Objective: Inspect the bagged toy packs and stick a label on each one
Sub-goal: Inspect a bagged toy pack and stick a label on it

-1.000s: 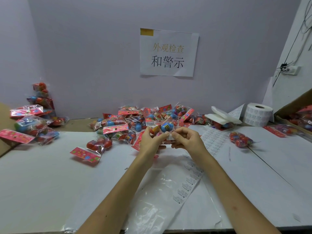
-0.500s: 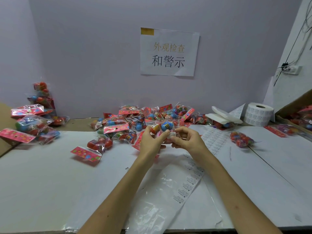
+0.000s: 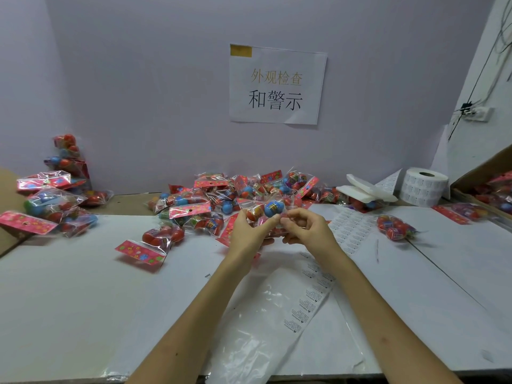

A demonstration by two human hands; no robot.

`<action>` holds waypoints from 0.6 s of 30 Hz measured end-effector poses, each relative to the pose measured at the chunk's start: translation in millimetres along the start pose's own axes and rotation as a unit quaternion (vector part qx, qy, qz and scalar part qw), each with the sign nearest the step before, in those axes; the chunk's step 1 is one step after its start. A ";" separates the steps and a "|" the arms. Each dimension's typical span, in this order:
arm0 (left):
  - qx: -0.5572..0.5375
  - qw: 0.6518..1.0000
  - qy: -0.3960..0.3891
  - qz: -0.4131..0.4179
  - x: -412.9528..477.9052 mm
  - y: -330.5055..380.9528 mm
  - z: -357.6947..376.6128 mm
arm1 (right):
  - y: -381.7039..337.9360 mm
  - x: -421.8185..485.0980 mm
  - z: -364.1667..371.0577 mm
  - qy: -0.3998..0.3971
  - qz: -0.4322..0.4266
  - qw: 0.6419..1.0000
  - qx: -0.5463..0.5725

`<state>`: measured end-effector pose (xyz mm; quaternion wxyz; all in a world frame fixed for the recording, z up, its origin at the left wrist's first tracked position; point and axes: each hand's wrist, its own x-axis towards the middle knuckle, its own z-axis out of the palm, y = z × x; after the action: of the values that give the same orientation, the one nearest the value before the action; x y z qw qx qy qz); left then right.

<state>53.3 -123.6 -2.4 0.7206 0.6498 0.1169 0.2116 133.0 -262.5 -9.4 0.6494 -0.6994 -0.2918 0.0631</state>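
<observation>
1. Pinched from both sides by the left hand (image 3: 250, 234) and right hand (image 3: 307, 231), fingers curled onto clear film: one toy pack (image 3: 263, 212), raised just above the white table (image 3: 83, 286), near the pile of packs (image 3: 221, 195).
2. Likely risks: label stuck crooked or creased if slick film slips or bulges over the balls; label itself too small to make out.
3. Long axis seemingly left to right between the hands, balls uppermost; header end hidden, so pointing direction unclear.

The white counter (image 3: 83, 300) carries a heap of bagged toy packs (image 3: 221, 200) at twelve o'clock, a second pile (image 3: 55, 206) at nine, a label roll (image 3: 424, 189) at two, and a label strip (image 3: 307, 303) at six.
</observation>
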 end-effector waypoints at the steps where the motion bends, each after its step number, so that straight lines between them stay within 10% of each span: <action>1: -0.004 1.000 -0.008 0.000 -0.5 0.2 0.2 | 0.2 0.2 -0.4 0.004 0.000 1.000 0.002; 18: -0.053 0.996 -0.045 -0.055 -1.2 6.8 -2.2 | -0.4 -0.4 -1.9 0.004 0.007 1.000 0.025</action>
<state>50.3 -121.8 4.0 0.7692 0.6122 0.1084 0.1477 133.5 -264.3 -8.9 0.6676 -0.6850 -0.2826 0.0723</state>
